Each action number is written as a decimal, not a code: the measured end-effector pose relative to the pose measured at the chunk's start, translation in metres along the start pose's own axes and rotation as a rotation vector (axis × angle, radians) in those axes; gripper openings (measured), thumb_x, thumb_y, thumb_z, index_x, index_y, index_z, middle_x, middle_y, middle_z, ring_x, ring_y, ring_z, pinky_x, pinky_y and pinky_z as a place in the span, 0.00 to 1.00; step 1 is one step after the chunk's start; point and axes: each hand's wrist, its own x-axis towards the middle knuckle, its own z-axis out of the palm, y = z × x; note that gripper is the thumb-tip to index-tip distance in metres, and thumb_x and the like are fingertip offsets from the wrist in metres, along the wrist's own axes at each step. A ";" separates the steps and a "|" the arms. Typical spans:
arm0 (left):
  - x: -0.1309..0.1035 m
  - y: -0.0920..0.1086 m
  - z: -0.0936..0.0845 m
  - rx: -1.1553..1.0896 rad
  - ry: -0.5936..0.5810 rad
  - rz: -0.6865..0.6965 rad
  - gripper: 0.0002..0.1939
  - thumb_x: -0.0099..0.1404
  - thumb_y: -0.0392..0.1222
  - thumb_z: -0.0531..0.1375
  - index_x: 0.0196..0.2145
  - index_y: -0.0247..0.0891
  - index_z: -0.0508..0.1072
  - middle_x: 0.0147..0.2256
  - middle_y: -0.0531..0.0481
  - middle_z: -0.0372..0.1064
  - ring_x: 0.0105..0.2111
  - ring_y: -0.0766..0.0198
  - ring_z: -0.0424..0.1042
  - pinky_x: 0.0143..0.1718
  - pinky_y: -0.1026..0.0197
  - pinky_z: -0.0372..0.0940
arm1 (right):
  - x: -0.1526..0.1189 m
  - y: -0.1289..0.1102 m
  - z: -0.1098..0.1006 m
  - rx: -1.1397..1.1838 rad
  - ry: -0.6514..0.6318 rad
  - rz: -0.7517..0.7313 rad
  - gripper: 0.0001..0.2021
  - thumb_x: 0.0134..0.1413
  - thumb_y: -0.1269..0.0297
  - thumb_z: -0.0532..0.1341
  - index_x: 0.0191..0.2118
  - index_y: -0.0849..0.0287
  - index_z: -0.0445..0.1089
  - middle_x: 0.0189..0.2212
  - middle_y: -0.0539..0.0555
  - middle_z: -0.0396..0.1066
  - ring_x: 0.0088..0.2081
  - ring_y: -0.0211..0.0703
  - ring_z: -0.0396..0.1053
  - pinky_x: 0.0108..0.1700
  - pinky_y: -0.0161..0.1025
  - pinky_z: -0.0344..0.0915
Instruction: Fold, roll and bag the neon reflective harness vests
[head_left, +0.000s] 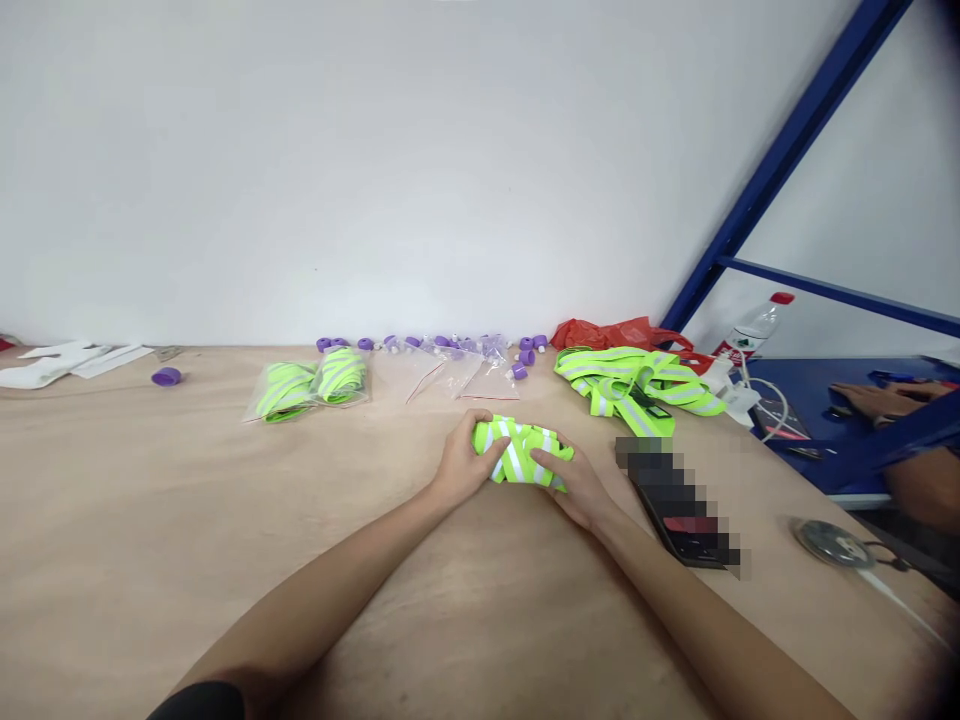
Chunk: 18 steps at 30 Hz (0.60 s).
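Left hand [466, 462] and right hand [574, 482] are closed around opposite ends of a green strap bundle [519, 452] above the worktop [420, 640]. Ahead of the left hand, farther left, lie bagged bundles [287, 386]; straight ahead, clear bags [491, 381]; beyond the right hand, loose straps [615, 366]; beside it, a phone [675, 505].

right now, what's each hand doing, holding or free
Left hand: holding one end of the neon-green fabric strap bundle with silver stripes.
Right hand: holding the bundle's other end.
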 end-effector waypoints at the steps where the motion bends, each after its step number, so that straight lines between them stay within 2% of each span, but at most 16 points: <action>1: -0.001 0.001 0.000 -0.001 -0.009 -0.006 0.14 0.61 0.46 0.63 0.43 0.40 0.68 0.38 0.51 0.72 0.35 0.60 0.71 0.39 0.59 0.66 | 0.000 0.000 0.001 -0.007 0.025 0.002 0.27 0.33 0.57 0.78 0.43 0.57 0.75 0.39 0.54 0.80 0.40 0.53 0.77 0.41 0.45 0.73; 6: -0.003 0.006 0.000 -0.041 -0.056 -0.038 0.13 0.60 0.45 0.64 0.41 0.39 0.71 0.36 0.51 0.74 0.33 0.61 0.71 0.36 0.60 0.66 | 0.001 0.001 0.001 -0.052 0.124 -0.023 0.25 0.25 0.61 0.79 0.36 0.59 0.76 0.31 0.52 0.79 0.32 0.50 0.76 0.36 0.43 0.71; 13: -0.003 0.011 0.002 -0.159 -0.096 -0.095 0.13 0.63 0.51 0.62 0.34 0.37 0.74 0.31 0.51 0.74 0.32 0.61 0.71 0.33 0.61 0.67 | -0.004 -0.001 -0.002 -0.061 -0.013 0.000 0.24 0.31 0.59 0.77 0.39 0.56 0.74 0.33 0.51 0.78 0.33 0.48 0.74 0.34 0.41 0.70; 18: -0.001 0.007 0.003 -0.249 -0.125 -0.113 0.14 0.64 0.52 0.62 0.33 0.38 0.75 0.36 0.48 0.77 0.39 0.57 0.75 0.41 0.58 0.69 | -0.003 0.001 -0.004 -0.061 -0.010 -0.010 0.23 0.31 0.60 0.77 0.38 0.56 0.73 0.30 0.48 0.75 0.30 0.45 0.72 0.32 0.39 0.67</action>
